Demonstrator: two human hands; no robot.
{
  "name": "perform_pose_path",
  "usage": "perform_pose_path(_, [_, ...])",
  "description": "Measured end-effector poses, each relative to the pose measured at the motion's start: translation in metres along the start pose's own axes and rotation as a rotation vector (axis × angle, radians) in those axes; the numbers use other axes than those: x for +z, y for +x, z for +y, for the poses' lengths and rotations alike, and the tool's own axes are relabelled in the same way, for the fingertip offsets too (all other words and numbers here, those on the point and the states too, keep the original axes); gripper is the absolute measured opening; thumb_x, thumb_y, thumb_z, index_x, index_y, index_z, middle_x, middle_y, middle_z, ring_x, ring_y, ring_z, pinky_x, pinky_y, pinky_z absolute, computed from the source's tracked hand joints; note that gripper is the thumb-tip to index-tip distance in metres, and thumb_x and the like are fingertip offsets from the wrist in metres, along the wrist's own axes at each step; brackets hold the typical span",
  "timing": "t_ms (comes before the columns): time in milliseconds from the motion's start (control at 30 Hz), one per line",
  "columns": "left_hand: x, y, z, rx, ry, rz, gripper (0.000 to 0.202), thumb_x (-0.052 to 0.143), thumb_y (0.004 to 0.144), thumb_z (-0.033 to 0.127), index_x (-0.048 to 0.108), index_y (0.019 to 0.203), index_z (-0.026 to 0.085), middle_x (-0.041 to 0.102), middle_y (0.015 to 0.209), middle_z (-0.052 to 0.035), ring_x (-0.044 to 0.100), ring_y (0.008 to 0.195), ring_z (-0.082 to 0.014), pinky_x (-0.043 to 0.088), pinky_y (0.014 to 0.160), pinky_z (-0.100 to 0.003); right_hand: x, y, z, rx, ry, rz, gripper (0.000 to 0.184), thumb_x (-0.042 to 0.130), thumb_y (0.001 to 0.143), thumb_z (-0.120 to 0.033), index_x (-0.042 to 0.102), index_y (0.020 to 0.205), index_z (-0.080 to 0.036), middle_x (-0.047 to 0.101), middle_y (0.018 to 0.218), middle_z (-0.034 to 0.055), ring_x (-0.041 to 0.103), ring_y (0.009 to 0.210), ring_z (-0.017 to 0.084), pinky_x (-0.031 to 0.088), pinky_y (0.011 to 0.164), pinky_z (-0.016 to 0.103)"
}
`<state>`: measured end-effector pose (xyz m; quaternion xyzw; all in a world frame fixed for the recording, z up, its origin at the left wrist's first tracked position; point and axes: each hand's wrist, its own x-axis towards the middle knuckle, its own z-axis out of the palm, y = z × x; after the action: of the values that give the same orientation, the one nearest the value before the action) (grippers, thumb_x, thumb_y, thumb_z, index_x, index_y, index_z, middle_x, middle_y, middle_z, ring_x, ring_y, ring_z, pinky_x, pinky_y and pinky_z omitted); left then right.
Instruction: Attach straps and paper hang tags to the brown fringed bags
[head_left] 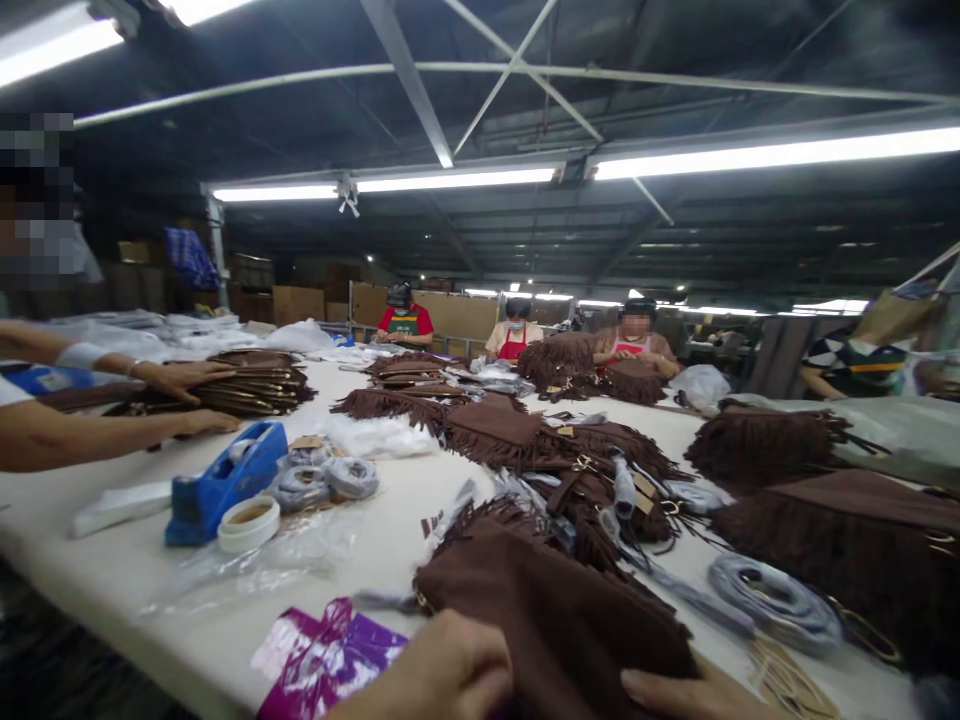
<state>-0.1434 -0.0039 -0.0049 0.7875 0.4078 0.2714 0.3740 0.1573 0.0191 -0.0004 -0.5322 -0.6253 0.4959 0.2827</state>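
Note:
At the bottom edge my left hand (pixel 439 672) curls closed on the near corner of a brown fringed suede bag (pixel 555 610) lying on the white table (pixel 390 520). My right hand (pixel 686 695) lies against the bag's lower right edge, fingers stretched flat along it; only part of that hand shows. A purple plastic wrapper (pixel 326 655) lies just left of my left hand.
More brown fringed bags (pixel 757 445) and coiled grey straps (pixel 772 600) cover the table. A blue tape dispenser (pixel 225 480) and a tape roll (pixel 249 520) sit at left. A co-worker's arms (pixel 112 410) reach in from the left; other workers (pixel 514 335) stand at the far end.

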Motion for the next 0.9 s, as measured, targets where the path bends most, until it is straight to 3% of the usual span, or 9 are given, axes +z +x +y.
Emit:
perform_pose_path(67, [-0.033,0.008,-0.011,0.051,0.233,0.195,0.03,0.044,0.081,0.008,0.066,0.095,0.021,0.068,0.096,-0.0026,0.062,0.091,-0.0184,0.048,0.088,-0.029,-0.007,0.015,-0.011,-0.065,-0.028,0.004,0.057,0.066,0.069,-0.047,0.067,0.116,-0.015,0.07,0.119,0.0101,0.06,0.116,0.032,0.046,0.103,0.041])
perform_pose_path(167, [-0.066,0.02,-0.046,0.123,0.365,0.084,0.043,0.043,0.072,0.002,0.067,0.102,0.021,0.068,0.115,-0.0047,0.059,0.11,-0.0192,0.043,0.102,-0.032,-0.003,0.039,-0.018,-0.172,-0.431,0.155,0.034,0.057,0.078,-0.035,0.068,0.102,-0.014,0.074,0.105,0.0115,0.066,0.101,0.031,0.05,0.093,0.042])
perform_pose_path(300, [-0.072,0.019,-0.083,0.153,0.353,0.012,0.04,0.042,0.082,0.008,0.066,0.111,0.02,0.062,0.13,-0.0064,0.054,0.122,-0.0178,0.039,0.108,-0.033,0.029,0.046,-0.024,-0.217,-1.211,0.54,0.015,0.056,0.082,-0.013,0.067,0.092,-0.011,0.069,0.1,0.0207,0.065,0.094,0.038,0.05,0.077,0.047])
perform_pose_path(367, [-0.069,0.015,-0.086,0.185,0.366,0.025,0.04,0.038,0.088,0.012,0.063,0.118,0.019,0.058,0.135,-0.0085,0.05,0.126,-0.0179,0.035,0.111,-0.035,0.056,0.04,-0.031,-0.47,-1.357,0.646,0.022,0.053,0.084,-0.008,0.065,0.103,-0.01,0.065,0.112,0.0246,0.061,0.101,0.04,0.048,0.078,0.048])
perform_pose_path(433, [-0.067,0.013,-0.082,0.2,0.38,0.027,0.039,0.038,0.09,0.014,0.062,0.121,0.018,0.057,0.135,-0.0098,0.049,0.127,-0.0185,0.035,0.111,-0.036,0.09,0.034,-0.04,-0.833,-1.332,0.543,0.027,0.05,0.087,-0.007,0.061,0.111,-0.012,0.065,0.117,0.0211,0.062,0.098,0.035,0.048,0.075,0.044])
perform_pose_path(533, [-0.066,0.011,-0.077,0.197,0.387,0.004,0.038,0.041,0.091,0.017,0.06,0.124,0.021,0.055,0.138,-0.008,0.047,0.129,-0.0197,0.034,0.112,-0.038,0.142,0.029,-0.054,-1.191,-1.235,0.075,0.011,0.053,0.093,-0.019,0.058,0.103,-0.022,0.069,0.111,0.0052,0.061,0.066,0.018,0.041,0.05,0.03])
perform_pose_path(600, [-0.066,0.011,-0.079,0.199,0.408,-0.013,0.039,0.043,0.091,0.018,0.058,0.127,0.022,0.053,0.141,-0.0064,0.045,0.131,-0.0209,0.031,0.114,-0.04,0.168,0.033,-0.061,-1.23,-1.204,-0.107,0.004,0.054,0.096,-0.027,0.056,0.095,-0.024,0.069,0.095,-0.003,0.057,0.059,0.014,0.031,0.041,0.029])
perform_pose_path(700, [-0.067,0.014,-0.09,0.199,0.472,-0.012,0.042,0.042,0.093,0.019,0.053,0.133,0.024,0.05,0.144,-0.0055,0.043,0.134,-0.0224,0.029,0.116,-0.043,0.19,0.048,-0.065,-1.226,-1.249,-0.198,0.013,0.052,0.097,-0.03,0.053,0.086,-0.024,0.063,0.078,-0.007,0.058,0.058,0.013,0.024,0.036,0.027])
perform_pose_path(900, [-0.065,0.016,-0.098,0.222,0.525,-0.042,0.045,0.04,0.091,0.014,0.053,0.133,0.022,0.049,0.144,-0.0078,0.042,0.135,-0.024,0.031,0.115,-0.045,0.182,0.072,-0.041,-1.139,-1.283,-0.185,0.015,0.052,0.096,-0.029,0.056,0.084,-0.022,0.065,0.075,-0.0055,0.056,0.048,0.011,0.017,0.032,0.029])
